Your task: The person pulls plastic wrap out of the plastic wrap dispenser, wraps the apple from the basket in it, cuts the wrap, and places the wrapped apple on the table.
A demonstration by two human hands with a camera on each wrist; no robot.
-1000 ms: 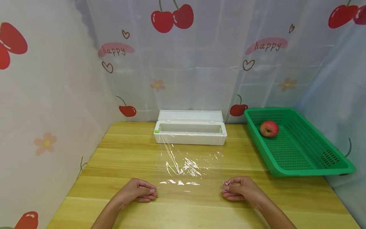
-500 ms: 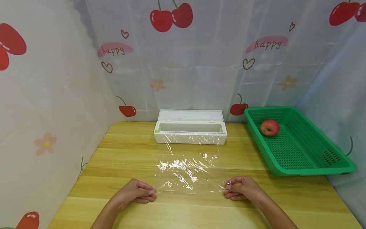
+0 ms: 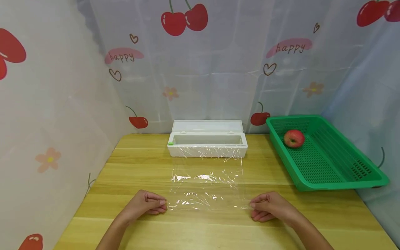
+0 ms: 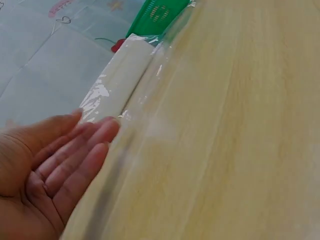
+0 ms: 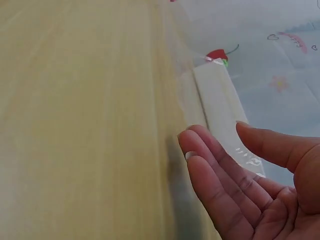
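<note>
A sheet of clear cling film (image 3: pixel 206 191) stretches above the table from a white cling film dispenser box (image 3: pixel 207 151), whose lid (image 3: pixel 207 125) stands up at the back. At the sheet's near left corner my left hand (image 3: pixel 145 205) pinches the film between thumb and fingers. My right hand (image 3: pixel 273 207) pinches the near right corner the same way. The film is fairly taut, with shiny wrinkles across it. In the wrist views, the left hand (image 4: pixel 55 165) and right hand (image 5: pixel 255 185) have their other fingers loosely bent; the transparent film at the fingertips is hard to make out.
A green plastic basket (image 3: pixel 284 159) with a red apple (image 3: pixel 293 139) in it stands at the right of the wooden table (image 3: pixel 200 232). Behind and at the sides hang curtains (image 3: pixel 212 86) printed with cherries. A small green piece (image 3: pixel 170 143) sits on the box's left front edge.
Both hands have moved slightly apart, the left one leftward and the right one rightward, drawing the film's near edge wider. Its shiny wrinkles have shifted. Box, basket and apple have stayed put.
</note>
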